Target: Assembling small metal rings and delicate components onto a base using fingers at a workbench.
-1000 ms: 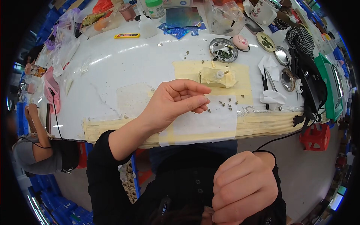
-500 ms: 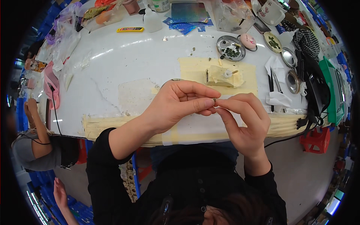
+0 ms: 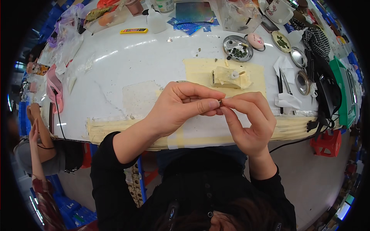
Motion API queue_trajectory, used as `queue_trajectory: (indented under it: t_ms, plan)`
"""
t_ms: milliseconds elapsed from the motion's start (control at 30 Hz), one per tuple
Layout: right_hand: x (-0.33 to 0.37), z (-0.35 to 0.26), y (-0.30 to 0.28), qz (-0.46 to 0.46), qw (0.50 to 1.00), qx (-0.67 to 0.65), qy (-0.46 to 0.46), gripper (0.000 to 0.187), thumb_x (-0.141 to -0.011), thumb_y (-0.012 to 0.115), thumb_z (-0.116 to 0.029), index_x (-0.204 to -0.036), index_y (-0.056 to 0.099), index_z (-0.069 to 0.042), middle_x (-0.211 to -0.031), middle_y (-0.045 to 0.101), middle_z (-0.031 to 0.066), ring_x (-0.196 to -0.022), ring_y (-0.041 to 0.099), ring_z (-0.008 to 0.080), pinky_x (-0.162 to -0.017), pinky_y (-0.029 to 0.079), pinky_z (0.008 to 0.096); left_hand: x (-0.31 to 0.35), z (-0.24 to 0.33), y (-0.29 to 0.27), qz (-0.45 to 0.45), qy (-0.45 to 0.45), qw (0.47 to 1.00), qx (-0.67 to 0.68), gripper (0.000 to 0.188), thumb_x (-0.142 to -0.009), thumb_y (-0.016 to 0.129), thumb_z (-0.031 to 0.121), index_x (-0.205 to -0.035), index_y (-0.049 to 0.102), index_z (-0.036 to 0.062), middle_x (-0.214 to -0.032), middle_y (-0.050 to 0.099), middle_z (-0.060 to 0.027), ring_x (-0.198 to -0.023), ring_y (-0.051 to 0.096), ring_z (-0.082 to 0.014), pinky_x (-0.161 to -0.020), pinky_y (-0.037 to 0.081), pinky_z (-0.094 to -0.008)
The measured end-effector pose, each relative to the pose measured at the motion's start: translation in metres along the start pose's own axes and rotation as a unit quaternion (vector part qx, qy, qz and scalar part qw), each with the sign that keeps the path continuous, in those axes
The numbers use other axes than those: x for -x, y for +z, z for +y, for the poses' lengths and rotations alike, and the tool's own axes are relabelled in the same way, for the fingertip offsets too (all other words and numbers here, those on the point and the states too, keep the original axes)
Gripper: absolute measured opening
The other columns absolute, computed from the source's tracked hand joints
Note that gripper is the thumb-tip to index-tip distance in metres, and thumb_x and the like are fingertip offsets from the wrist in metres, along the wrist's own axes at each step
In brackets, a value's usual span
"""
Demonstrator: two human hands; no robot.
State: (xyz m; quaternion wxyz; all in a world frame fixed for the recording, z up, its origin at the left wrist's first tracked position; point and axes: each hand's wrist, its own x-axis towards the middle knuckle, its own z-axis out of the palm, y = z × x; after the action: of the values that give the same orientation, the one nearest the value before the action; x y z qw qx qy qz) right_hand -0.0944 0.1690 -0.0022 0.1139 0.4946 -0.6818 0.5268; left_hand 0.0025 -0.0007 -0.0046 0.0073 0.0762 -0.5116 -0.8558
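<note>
My left hand [image 3: 178,103] and my right hand [image 3: 252,123] meet above the near part of the table, fingertips almost touching. Between their thumbs and forefingers is a tiny dark piece [image 3: 220,102], too small to name and mostly covered by the fingertips. Both hands pinch at it. Just beyond them, a block wrapped in cream tape [image 3: 221,79] stands on a pale yellow sheet [image 3: 256,82], with a white knob and a short brown stick on top. Farther back lies a round metal dish [image 3: 250,54] holding dark green bits.
On the right are tweezers [image 3: 285,81], a white tissue [image 3: 288,101], round metal lids [image 3: 302,82], a pale dish [image 3: 280,41] with green pieces, and a green tray [image 3: 339,92]. A white squeeze bottle [image 3: 156,21] stands at the back. Other people's arms [image 3: 35,154] show at far left.
My hands have barely shifted and keep their pinch on the tiny piece. At far left, another person's arm in a patterned sleeve has reached farther up into view.
</note>
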Motion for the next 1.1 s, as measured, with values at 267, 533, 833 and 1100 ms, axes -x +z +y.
queue_trajectory:
  t_ms: [267, 533, 833, 1100]
  plan:
    - [0.002, 0.002, 0.002, -0.017, 0.998, -0.055, 0.024, 0.019, -0.072, 0.075, 0.003, -0.089, 0.070, -0.002, -0.082, 0.064, 0.0082, -0.071, 0.061, 0.0204, -0.060, 0.048, 0.0293, -0.001, -0.003, -0.002, -0.006, 0.009, 0.999, 0.054, 0.007, -0.086, 0.067, -0.003, -0.092, 0.065, -0.0007, -0.091, 0.069, -0.0124, -0.079, 0.068, -0.0157, -0.070, 0.055, -0.0257]
    - [0.001, 0.003, 0.005, -0.025, 0.996, -0.078, 0.044, 0.011, -0.077, 0.071, 0.006, -0.086, 0.066, 0.000, -0.082, 0.063, 0.0085, -0.070, 0.060, 0.0194, -0.061, 0.047, 0.0276, 0.004, -0.004, 0.002, 0.024, 0.232, 0.936, -0.264, 0.015, -0.077, 0.073, -0.009, -0.090, 0.068, -0.0019, -0.087, 0.070, -0.0116, -0.076, 0.067, -0.0168, -0.067, 0.052, -0.0261]
    - [0.009, 0.005, 0.009, -0.061, 0.957, -0.212, 0.189, 0.005, -0.092, 0.058, -0.003, -0.094, 0.057, 0.001, -0.085, 0.056, 0.0079, -0.072, 0.055, 0.0155, -0.068, 0.046, 0.0261, 0.001, -0.002, 0.004, 0.031, 0.372, 0.819, -0.437, 0.020, -0.075, 0.077, -0.004, -0.094, 0.070, -0.0003, -0.084, 0.071, -0.0106, -0.075, 0.068, -0.0185, -0.065, 0.052, -0.0266]
    - [0.008, 0.003, 0.007, -0.082, 0.924, -0.280, 0.248, 0.009, -0.094, 0.058, -0.007, -0.093, 0.057, 0.001, -0.083, 0.056, 0.0038, -0.071, 0.053, 0.0095, -0.066, 0.044, 0.0236, -0.001, 0.002, 0.002, 0.027, 0.426, 0.758, -0.494, 0.023, -0.071, 0.078, -0.004, -0.093, 0.070, 0.0005, -0.085, 0.070, -0.0109, -0.072, 0.067, -0.0202, -0.062, 0.053, -0.0274]
